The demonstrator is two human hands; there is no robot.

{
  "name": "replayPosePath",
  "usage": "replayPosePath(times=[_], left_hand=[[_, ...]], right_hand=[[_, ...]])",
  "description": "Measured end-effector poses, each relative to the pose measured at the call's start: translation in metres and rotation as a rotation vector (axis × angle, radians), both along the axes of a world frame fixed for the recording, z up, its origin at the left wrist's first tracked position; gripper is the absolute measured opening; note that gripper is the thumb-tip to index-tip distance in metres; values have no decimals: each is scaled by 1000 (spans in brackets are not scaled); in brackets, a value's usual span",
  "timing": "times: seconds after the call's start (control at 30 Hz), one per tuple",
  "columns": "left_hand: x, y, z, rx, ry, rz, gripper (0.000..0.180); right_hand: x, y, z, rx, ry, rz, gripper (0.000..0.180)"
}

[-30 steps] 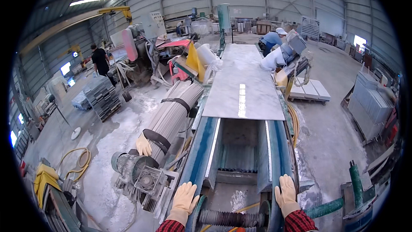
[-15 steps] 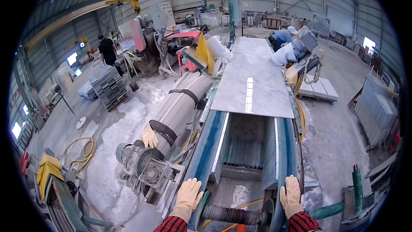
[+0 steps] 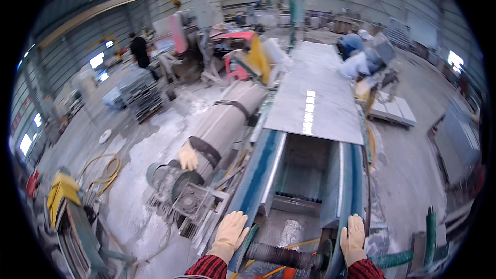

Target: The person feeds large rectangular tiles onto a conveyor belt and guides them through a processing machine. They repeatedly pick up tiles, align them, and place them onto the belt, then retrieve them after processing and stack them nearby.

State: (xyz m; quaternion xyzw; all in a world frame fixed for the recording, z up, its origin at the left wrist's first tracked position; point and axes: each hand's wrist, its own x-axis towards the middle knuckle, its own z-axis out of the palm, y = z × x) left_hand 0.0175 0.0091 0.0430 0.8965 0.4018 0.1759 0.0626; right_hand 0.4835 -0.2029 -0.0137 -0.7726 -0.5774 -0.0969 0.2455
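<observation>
My left hand (image 3: pixel 229 236), in a cream rubber glove, lies on the left blue belt (image 3: pixel 251 181) of a long machine, fingers stretched forward. On the right blue belt (image 3: pixel 353 175) rests my right hand (image 3: pixel 353 237), gloved the same way, its fingers also extended. Neither hand holds anything. A dark ribbed roller (image 3: pixel 283 256) spans the gap between the belts, close to both hands. Farther along, a white-grey veined stone slab (image 3: pixel 313 88) lies flat across the belts, with its near edge well ahead of my fingertips.
Left of the machine stand a dusty motor (image 3: pixel 173 181) and a large wrapped bundle (image 3: pixel 231 116) with a loose cream glove (image 3: pixel 188 156) on it. One person (image 3: pixel 355 54) bends beside the slab at right; another (image 3: pixel 139 50) stands far left. Stone stacks (image 3: pixel 457 139) line the right.
The view has swung slightly left, so the scene sits farther right and is blurred. Both hands stay on the belts, and the slab keeps its place on them.
</observation>
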Motion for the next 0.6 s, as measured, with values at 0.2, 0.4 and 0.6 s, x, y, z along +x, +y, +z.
replayPosePath(times=[0.2, 0.4, 0.6], left_hand=[[3, 0, -7, 5, 38, 12, 51], [-6, -4, -7, -19, 7, 7, 47], [-3, -5, 0, -28, -15, -17, 43]], right_hand=[[3, -6, -6, 24, -107, -15, 49], [-19, -15, 38, -25, 4, 86, 54], [-20, -19, 42, -96, 92, 58, 55]])
